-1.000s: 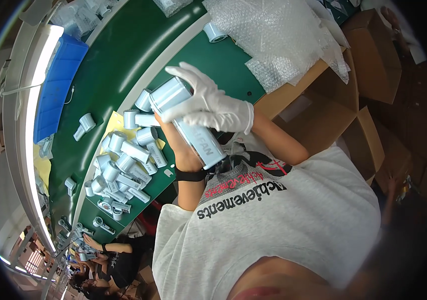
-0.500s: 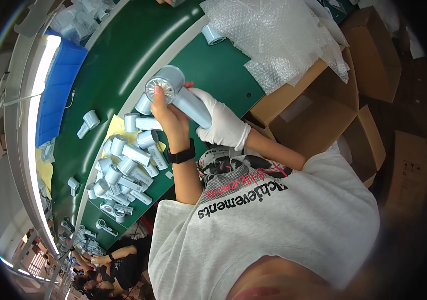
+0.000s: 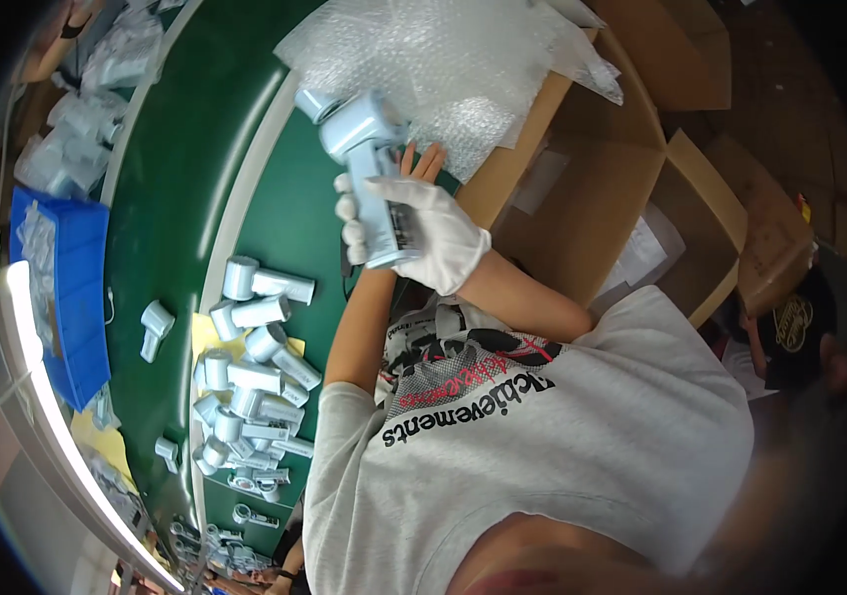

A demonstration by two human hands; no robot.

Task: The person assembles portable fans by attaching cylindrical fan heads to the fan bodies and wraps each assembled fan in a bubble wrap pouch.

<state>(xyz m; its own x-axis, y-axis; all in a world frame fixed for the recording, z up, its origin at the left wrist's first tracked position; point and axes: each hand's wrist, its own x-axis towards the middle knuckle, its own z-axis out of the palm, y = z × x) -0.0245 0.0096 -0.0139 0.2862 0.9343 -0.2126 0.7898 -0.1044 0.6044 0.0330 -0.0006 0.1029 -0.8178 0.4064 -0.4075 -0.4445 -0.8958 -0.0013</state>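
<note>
In my right hand (image 3: 435, 230), which wears a white glove, is a pale blue handheld fan (image 3: 360, 127). The fingers wrap round its handle, and its round head points up and away from me. My bare left hand (image 3: 425, 163) is behind the fan, partly hidden by it. Its visible fingers stretch out beside the edge of a sheet of bubble wrap (image 3: 413, 64); I cannot tell whether they touch it. Another pale blue fan head (image 3: 314, 103) shows just beyond the held fan.
A pile of similar fans (image 3: 250, 397) lies to the left, partly on yellow paper. More fans (image 3: 156, 322) sit on the green belt beyond. A blue bin (image 3: 78, 327) stands at far left. An open cardboard box (image 3: 582, 188) is on my right. Other people appear at the edges.
My left hand has let go of the fan and moved behind it, toward the bubble wrap. The right hand has turned the fan more upright. The view has shifted.
</note>
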